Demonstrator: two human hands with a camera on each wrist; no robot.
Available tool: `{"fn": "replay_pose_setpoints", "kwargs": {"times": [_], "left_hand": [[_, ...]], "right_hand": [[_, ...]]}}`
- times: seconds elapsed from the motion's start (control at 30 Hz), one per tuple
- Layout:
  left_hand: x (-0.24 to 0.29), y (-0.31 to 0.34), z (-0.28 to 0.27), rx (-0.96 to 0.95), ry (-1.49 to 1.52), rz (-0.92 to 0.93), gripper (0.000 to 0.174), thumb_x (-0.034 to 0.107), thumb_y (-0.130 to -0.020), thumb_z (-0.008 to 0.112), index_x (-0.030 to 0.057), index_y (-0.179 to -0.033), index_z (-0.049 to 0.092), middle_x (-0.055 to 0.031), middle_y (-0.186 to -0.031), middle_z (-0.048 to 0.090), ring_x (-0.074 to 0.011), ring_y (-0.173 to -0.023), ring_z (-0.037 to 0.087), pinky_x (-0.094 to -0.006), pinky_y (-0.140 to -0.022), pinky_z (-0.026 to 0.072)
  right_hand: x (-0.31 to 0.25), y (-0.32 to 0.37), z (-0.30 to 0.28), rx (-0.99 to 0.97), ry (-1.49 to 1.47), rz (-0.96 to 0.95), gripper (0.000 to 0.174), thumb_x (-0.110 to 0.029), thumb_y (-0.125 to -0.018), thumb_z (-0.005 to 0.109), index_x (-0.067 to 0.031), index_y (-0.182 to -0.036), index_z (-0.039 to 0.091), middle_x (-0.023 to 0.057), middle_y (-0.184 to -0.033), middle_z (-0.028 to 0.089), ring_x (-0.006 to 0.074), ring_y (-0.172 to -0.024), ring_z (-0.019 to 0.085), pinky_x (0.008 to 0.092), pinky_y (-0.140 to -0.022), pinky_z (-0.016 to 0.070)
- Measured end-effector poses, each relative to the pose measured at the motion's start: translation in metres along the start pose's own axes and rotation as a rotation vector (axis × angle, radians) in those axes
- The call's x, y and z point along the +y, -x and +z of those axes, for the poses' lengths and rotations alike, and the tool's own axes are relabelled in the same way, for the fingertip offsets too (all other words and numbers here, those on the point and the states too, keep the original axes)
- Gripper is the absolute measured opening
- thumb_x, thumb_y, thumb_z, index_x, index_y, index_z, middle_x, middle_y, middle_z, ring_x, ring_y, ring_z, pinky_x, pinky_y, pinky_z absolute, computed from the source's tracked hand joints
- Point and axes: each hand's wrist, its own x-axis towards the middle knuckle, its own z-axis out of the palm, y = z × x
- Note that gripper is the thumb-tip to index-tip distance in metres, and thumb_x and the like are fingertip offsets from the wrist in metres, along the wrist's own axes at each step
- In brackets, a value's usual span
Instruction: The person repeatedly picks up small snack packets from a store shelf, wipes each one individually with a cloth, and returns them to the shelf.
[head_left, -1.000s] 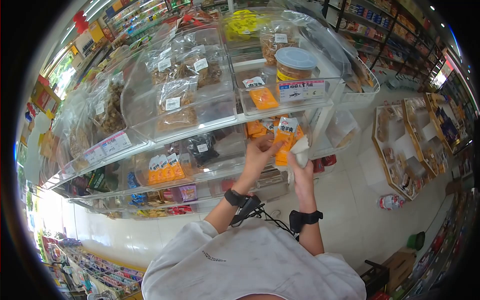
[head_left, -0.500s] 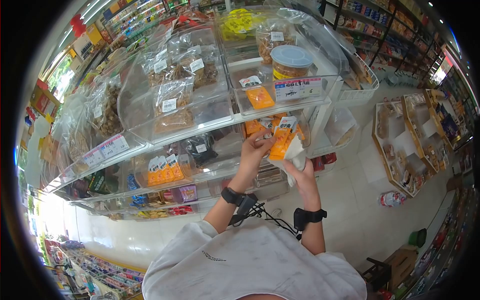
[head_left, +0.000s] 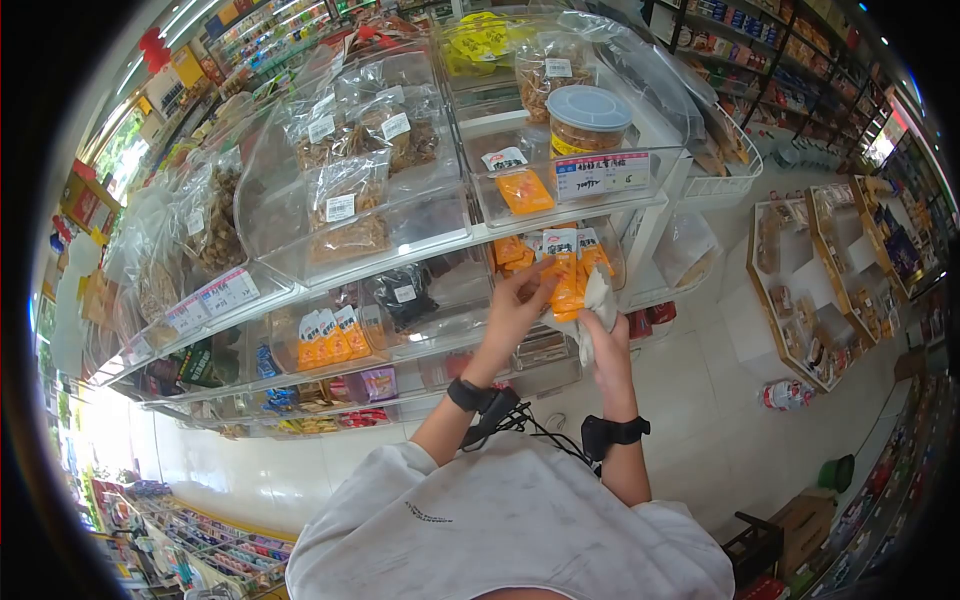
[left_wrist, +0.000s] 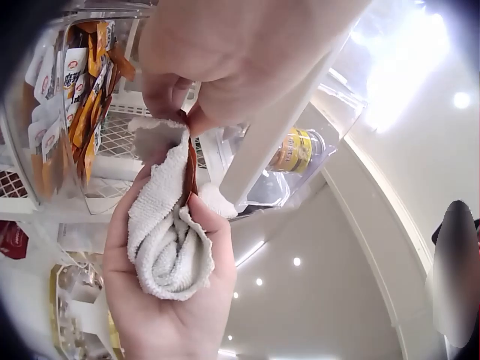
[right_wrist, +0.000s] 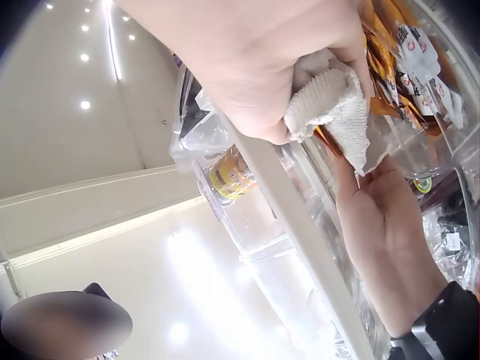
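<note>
In the head view, an orange snack packet with a white printed top is held between both hands, in front of a bin of similar packets. My left hand pinches its left edge. My right hand grips a white cloth along the packet's right side, thumb at the lower edge. The left wrist view shows the knitted cloth bunched in the right palm, with the packet edge-on beside it. From the right wrist, the packet is mostly hidden behind the cloth.
The clear bin behind the hands holds more orange packets. Above it, a shelf bears a blue-lidded tub and a price tag. Bagged snacks fill the bins leftward. A wooden-edged display stands on the right.
The packet tilted with the cloth spread beneath it half a second ago, and now stands more upright with the cloth along its right side. My left fingers have shifted on the packet's edge.
</note>
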Motion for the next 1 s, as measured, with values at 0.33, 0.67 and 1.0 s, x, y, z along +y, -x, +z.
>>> {"fn": "replay_pose_setpoints", "kwargs": {"times": [0.33, 0.67, 1.0], "left_hand": [[0.02, 0.01, 0.008, -0.07, -0.457, 0.274, 0.072, 0.032, -0.083, 0.082, -0.0059, -0.138, 0.054, -0.0176, -0.09, 0.063, -0.0194, -0.071, 0.06, -0.0308, -0.064, 0.0495], [0.012, 0.011, 0.005, 0.01, -0.881, 0.6, 0.049, 0.029, -0.094, 0.069, 0.0048, -0.135, 0.06, -0.0253, -0.122, 0.06, -0.0384, -0.098, 0.065, -0.0414, -0.088, 0.0535], [0.016, 0.018, 0.014, -0.103, -0.661, 0.438, 0.033, 0.017, -0.098, 0.061, 0.0036, -0.128, 0.064, -0.0233, -0.127, 0.062, -0.0418, -0.111, 0.063, -0.0436, -0.092, 0.0531]], "right_hand": [[-0.002, -0.003, -0.004, 0.108, 0.149, -0.056, 0.033, -0.013, -0.092, 0.07, 0.0053, -0.118, 0.064, 0.0085, -0.109, 0.069, 0.0147, -0.097, 0.064, 0.0294, -0.086, 0.0502], [-0.009, 0.0, -0.002, 0.094, 0.241, -0.158, 0.027, -0.015, -0.092, 0.069, 0.0065, -0.109, 0.067, 0.0072, -0.099, 0.071, 0.0123, -0.088, 0.064, 0.0289, -0.079, 0.0506], [-0.015, 0.001, 0.001, 0.107, 0.258, -0.181, 0.028, -0.017, -0.091, 0.072, 0.0056, -0.106, 0.068, 0.0044, -0.096, 0.07, 0.0104, -0.085, 0.061, 0.028, -0.076, 0.0496]]}}
